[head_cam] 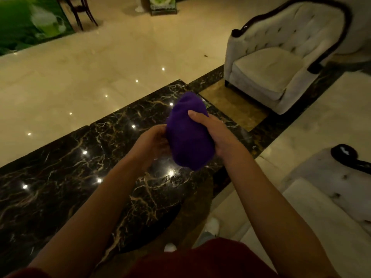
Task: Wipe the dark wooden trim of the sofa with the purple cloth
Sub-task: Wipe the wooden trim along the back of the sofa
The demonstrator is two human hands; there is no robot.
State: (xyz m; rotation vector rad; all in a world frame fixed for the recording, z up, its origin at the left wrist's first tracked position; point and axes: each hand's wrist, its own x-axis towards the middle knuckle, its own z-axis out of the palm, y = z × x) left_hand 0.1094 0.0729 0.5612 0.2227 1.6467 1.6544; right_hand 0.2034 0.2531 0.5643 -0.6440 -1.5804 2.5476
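A bunched purple cloth [187,131] is held in front of me above the floor. My right hand [216,133] grips its right side with the thumb on top. My left hand [152,141] cups its left side from below. A cream tufted sofa [329,189] sits at the lower right, with a glossy dark wooden trim [349,157] curling over its arm. A matching cream armchair [277,63] stands at the upper right, its dark wooden trim [321,3] running along the back and arms. Both hands are well clear of either trim.
Black veined marble floor [80,167] lies under my arms, with beige polished floor [100,67] beyond. A dark wooden chair [80,11] and a green poster panel [30,23] stand at the far left. A small framed sign [163,6] stands at the top centre.
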